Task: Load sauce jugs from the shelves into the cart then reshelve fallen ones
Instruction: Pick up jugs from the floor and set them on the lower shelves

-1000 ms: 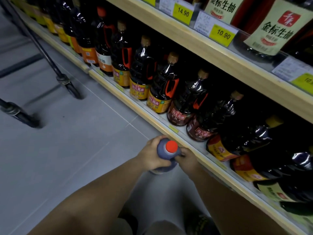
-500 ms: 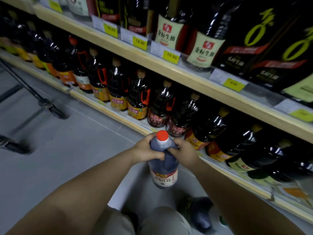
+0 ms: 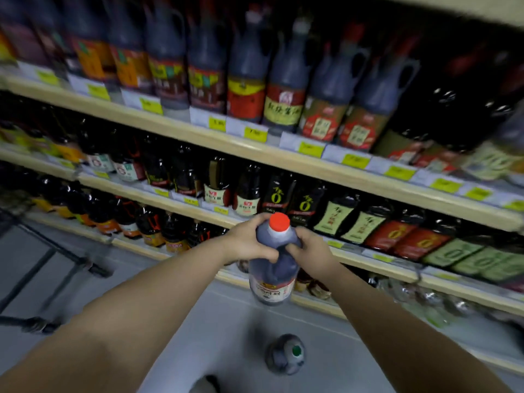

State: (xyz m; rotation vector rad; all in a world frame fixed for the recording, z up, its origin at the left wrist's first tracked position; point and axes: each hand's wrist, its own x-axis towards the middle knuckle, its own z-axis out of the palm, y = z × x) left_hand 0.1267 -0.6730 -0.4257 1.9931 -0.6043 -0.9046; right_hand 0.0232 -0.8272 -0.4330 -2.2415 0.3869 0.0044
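Both hands, L [image 3: 249, 241] & R [image 3: 309, 245], grip neck of dark plastic red-capped sauce jug [image 3: 272, 275], upright above grey floor [image 3: 198, 321] nr bottom shelf edge [image 3: 312, 303].

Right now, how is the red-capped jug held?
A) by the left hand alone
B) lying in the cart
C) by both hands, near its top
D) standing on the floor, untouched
C: the left hand and the right hand both grip the red-capped jug near its top.
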